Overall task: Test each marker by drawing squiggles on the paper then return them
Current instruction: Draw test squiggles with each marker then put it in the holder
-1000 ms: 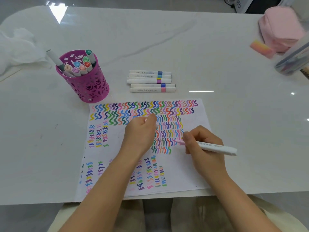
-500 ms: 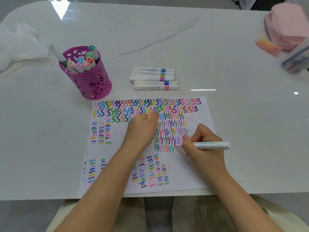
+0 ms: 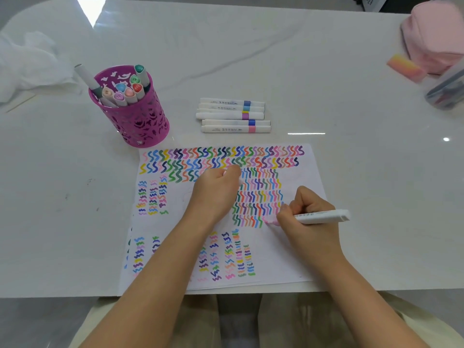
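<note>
My right hand (image 3: 308,222) grips a white marker (image 3: 324,216) whose pink tip touches the paper (image 3: 288,259), at the right end of the lowest row in the middle block of squiggles. A fresh pale pink squiggle lies there. My left hand (image 3: 216,194) rests on the paper with its fingers curled, and a small pink cap (image 3: 224,173) shows at the thumb. Several capped white markers (image 3: 233,115) lie side by side beyond the paper. A purple cut-out cup (image 3: 140,121) at the left holds several more markers (image 3: 123,92).
A pink pouch (image 3: 434,36), a pink-orange eraser (image 3: 404,67) and a clear case (image 3: 447,91) sit at the far right. Crumpled white plastic (image 3: 30,61) lies at the far left. The paper's near edge meets the white table's front edge (image 3: 75,295).
My right hand has worked the marker tip down along the end of the lowest row, leaving pink marks. The marker barrel now lies flatter. My left hand has stayed put.
</note>
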